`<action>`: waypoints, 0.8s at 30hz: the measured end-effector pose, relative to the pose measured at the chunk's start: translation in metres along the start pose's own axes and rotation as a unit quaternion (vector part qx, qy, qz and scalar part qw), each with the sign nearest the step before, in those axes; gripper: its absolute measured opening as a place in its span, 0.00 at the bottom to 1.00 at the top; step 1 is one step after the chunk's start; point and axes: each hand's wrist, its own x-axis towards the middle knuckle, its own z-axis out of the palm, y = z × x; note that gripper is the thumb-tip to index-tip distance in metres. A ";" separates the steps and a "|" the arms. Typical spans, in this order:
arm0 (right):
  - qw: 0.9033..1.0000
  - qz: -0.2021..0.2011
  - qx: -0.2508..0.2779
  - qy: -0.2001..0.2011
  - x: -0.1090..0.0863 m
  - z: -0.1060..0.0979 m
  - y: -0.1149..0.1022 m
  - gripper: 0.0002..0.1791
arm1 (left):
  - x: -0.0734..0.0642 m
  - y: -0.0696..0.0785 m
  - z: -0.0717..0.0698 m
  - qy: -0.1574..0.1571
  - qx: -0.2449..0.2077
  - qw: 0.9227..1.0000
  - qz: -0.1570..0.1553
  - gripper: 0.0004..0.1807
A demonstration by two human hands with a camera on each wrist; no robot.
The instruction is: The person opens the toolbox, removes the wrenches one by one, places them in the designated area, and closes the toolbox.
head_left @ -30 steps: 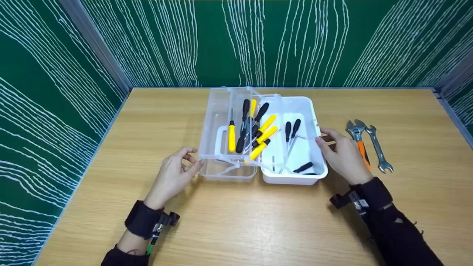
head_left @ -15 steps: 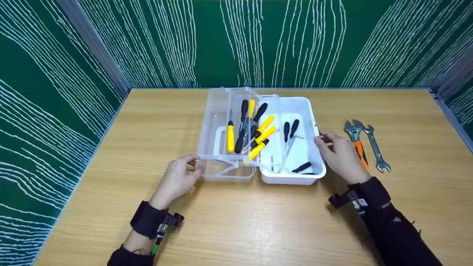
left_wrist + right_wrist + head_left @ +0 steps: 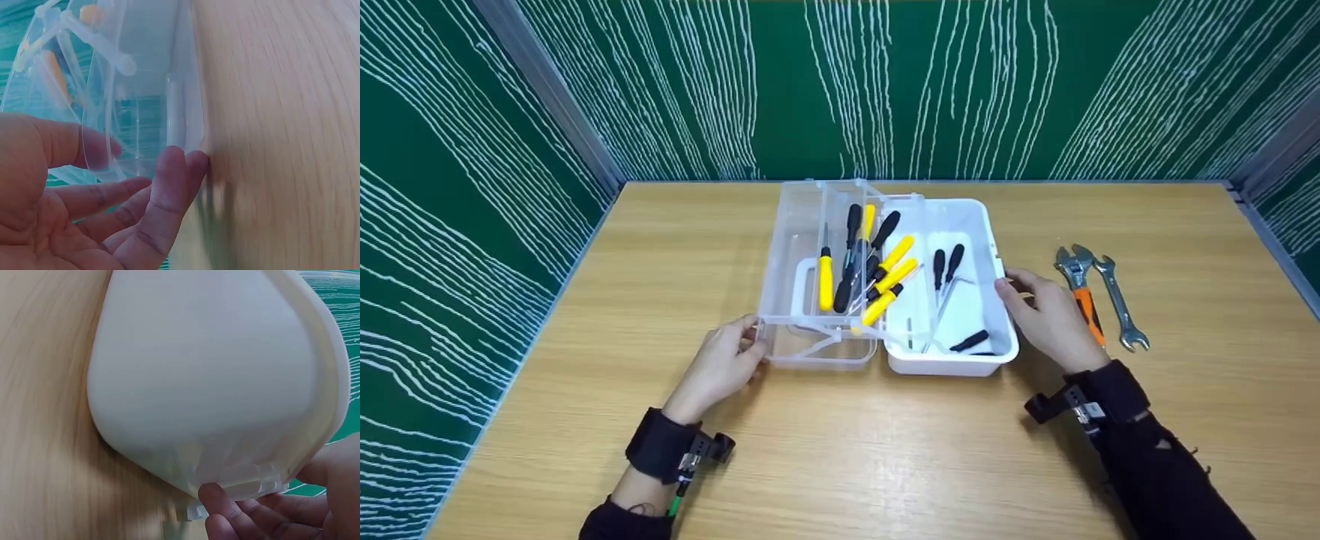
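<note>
A white toolbox stands with its clear lid swung out to the left. My left hand pinches the lid's left edge near its front corner; in the left wrist view the thumb lies on one side of the clear lid and the fingers on the other. With thumb and fingers, my right hand grips the toolbox's right rim by the clear clasp. Several yellow and black screwdrivers lie in the clear tray section between lid and base. Black-handled tools and a bent metal rod lie in the white base.
To the right of the box, beside my right hand, lie an adjustable wrench with an orange handle and a steel open-ended wrench. Green panels with white lines edge the wooden table at the back and sides.
My left hand has moved right onto the lid's edge and its fingers have closed there. My right hand keeps its place on the rim. The whole head view has shifted slightly.
</note>
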 end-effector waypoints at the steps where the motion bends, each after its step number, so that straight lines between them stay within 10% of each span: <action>1: 1.000 -0.001 0.002 -0.002 0.000 0.000 0.000 0.37 | 0.000 0.000 0.000 0.000 0.000 1.000 0.002 0.28; 24: 1.000 -0.005 0.007 -0.003 0.001 0.002 0.004 0.38 | -0.003 0.017 -0.009 0.046 -0.097 0.994 0.004 0.24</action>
